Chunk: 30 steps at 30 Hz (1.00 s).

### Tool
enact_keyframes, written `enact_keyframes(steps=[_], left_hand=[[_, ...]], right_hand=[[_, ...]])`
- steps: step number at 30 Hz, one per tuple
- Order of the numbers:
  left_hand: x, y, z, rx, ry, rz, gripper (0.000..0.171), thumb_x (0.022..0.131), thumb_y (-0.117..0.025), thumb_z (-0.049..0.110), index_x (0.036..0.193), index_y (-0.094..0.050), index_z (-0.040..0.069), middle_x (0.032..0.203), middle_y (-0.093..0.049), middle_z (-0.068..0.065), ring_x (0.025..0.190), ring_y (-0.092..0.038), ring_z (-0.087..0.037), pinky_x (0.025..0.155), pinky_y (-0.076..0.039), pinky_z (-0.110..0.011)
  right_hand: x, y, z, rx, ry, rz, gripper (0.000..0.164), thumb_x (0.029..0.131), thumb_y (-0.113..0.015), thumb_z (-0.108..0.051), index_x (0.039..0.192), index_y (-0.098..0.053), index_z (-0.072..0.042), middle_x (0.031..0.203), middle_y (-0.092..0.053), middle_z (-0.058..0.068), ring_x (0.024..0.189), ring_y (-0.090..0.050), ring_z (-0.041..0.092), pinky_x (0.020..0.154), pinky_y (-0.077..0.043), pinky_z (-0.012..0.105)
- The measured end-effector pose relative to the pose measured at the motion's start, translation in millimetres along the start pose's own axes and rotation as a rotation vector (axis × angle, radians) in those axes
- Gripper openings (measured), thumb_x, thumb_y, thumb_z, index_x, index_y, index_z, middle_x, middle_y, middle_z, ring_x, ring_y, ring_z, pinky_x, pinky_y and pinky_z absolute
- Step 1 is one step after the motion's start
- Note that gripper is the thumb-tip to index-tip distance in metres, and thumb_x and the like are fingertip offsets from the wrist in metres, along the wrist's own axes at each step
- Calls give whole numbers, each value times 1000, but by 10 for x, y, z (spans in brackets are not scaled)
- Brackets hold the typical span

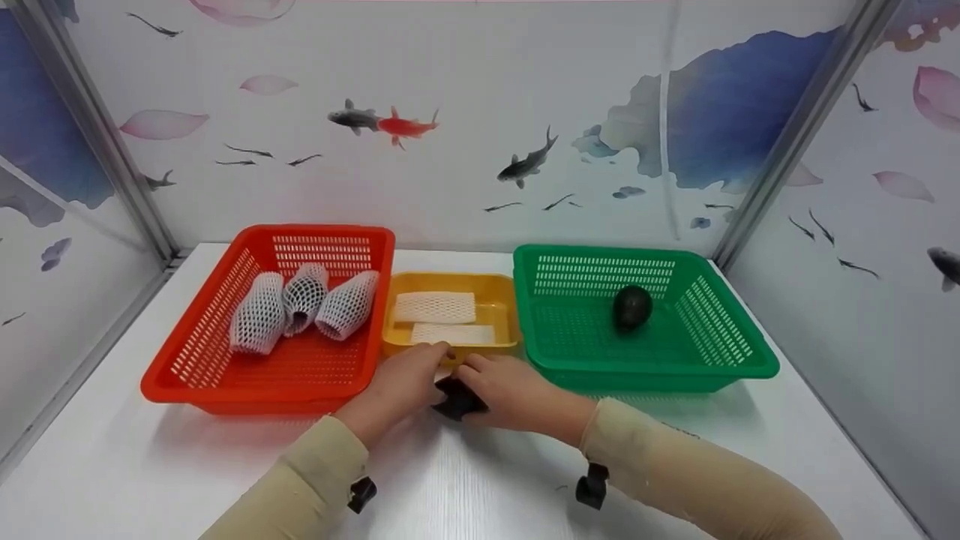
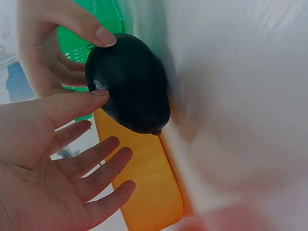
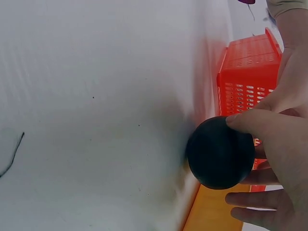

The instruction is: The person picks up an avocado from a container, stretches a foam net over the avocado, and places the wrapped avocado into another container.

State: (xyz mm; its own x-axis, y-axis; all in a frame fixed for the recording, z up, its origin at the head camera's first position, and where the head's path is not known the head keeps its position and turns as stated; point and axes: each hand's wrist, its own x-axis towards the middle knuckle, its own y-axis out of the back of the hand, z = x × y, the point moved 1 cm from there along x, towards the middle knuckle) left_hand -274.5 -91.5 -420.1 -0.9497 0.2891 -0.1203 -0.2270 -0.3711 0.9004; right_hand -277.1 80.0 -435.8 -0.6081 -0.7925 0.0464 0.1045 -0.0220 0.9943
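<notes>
A dark avocado (image 2: 127, 82) is held in front of the yellow tray, low over the table. My right hand (image 1: 514, 390) grips it, thumb on one side and fingers behind, as the right wrist view shows. In the left wrist view my left hand (image 2: 62, 159) reaches in from the other side. Its thumb tip is right at the avocado's skin, while the other fingers are spread and bare. Inside the yellow tray (image 1: 506, 300) lie two flat white foam net sleeves (image 1: 435, 307). A second dark avocado (image 1: 632, 307) rests in the green basket (image 1: 645, 367).
An orange-red basket (image 1: 262, 394) on the left contains three items in white foam nets (image 1: 259, 311). The yellow tray sits between the two baskets. Printed wall panels (image 1: 465, 180) enclose the white table (image 1: 465, 480) at the back and sides.
</notes>
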Motion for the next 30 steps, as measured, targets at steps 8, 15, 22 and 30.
enact_keyframes(steps=[8, 15, 22, 30], left_hand=[[-28, 51, 27, 24, -24, 13, 51, 81, -79, 13, 127, -57, 11, 113, -61, -9, 95, -56, -23, 93, -49, -39], [-36, 71, 37, 11, -43, 8, 46, 82, -78, 12, 124, -58, 11, 110, -61, -9, 92, -56, -24, 91, -49, -40], [-47, 111, 68, 18, -45, 3, 44, 84, -76, 13, 124, -58, 12, 111, -63, -8, 92, -56, -23, 91, -49, -39], [-45, 156, 77, 10, -38, 7, 43, 86, -75, 15, 125, -58, 11, 108, -63, -6, 93, -57, -22, 90, -49, -38]], right_hand=[[-6, 28, 11, -19, 16, 20, 48, 86, -71, -47, 117, -59, -11, 104, -60, 3, 86, -56, 20, 81, -51, 33], [-20, 16, -27, -32, 17, -7, 51, 87, -68, -50, 120, -59, -12, 107, -61, 3, 87, -57, 19, 80, -51, 33], [-4, 43, -40, -12, 2, -60, 59, 87, -65, -56, 126, -57, -13, 115, -61, 3, 96, -57, 19, 87, -50, 34], [-14, 63, -55, -23, 17, -52, 60, 87, -63, -59, 126, -57, -13, 115, -61, 2, 97, -57, 19, 87, -50, 35]])
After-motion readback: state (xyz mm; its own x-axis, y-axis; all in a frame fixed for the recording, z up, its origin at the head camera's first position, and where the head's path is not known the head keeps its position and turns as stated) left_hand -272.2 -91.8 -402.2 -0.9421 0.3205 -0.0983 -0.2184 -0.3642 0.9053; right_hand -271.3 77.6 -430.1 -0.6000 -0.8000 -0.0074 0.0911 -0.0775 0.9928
